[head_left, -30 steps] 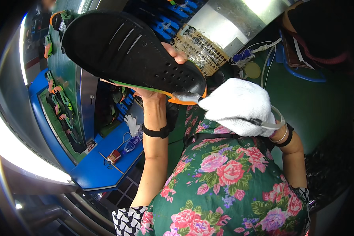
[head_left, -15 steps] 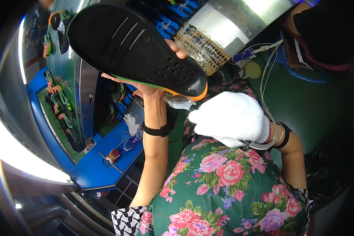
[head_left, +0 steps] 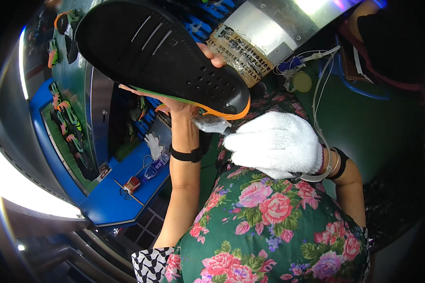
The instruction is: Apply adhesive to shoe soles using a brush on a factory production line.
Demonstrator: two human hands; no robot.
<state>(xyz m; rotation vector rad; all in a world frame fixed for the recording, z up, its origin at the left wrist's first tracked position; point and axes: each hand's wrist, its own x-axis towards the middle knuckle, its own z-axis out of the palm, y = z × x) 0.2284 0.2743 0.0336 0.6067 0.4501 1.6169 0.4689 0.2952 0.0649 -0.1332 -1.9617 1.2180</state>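
Note:
My bare left hand [head_left: 174, 104] is closed round a large shoe sole [head_left: 160, 61], held up at an angle. The sole's visible face is black, with slots and small holes; its edge shows green and orange. Fingertips wrap over its far side, while the wrist is beneath the near side. My right hand [head_left: 275, 144], in a white knitted glove, grips a small tool with a shiny grey blade [head_left: 212, 124] and a dark neck. The blade lies just below the orange edge, near my left wrist; whether it touches the sole I cannot tell. The glove hides the tool's handle.
At the left, several shoe parts [head_left: 71, 118] lie on a green belt. A blue ledge [head_left: 108, 205] carries a white glove [head_left: 153, 145], a plastic bottle [head_left: 157, 167] and a red packet [head_left: 131, 184]. White cord [head_left: 317, 108] hangs at right. Another person's arm [head_left: 356, 21] is upper right.
The sole has shifted slightly left. My right hand has moved a little left and the blade has slid left along the sole's lower edge, towards my left wrist.

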